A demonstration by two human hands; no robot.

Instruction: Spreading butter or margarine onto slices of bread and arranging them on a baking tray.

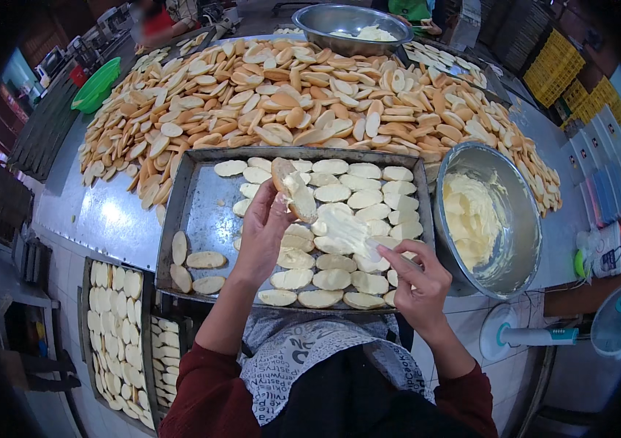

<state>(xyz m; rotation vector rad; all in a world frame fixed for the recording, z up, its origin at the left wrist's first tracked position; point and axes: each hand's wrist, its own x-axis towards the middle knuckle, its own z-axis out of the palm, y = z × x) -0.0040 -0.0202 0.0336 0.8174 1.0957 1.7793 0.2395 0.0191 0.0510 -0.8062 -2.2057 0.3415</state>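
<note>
My left hand pinches an oval bread slice above a metal baking tray; the slice stands tilted, with cream on part of its cut face. Between the fingers of my right hand is the handle end of a spatula. Thick pale cream covers most of its blade, which is over the tray's middle. Rows of cream-coated bread slices fill the tray's middle and right. Several slices without visible thick cream lie at its left. Close to my right hand stands a steel bowl of cream.
A large heap of oval bread slices covers the table beyond the tray. Farther back are another steel bowl, a green basin and a person. Filled trays stand low at left; a fan is at right.
</note>
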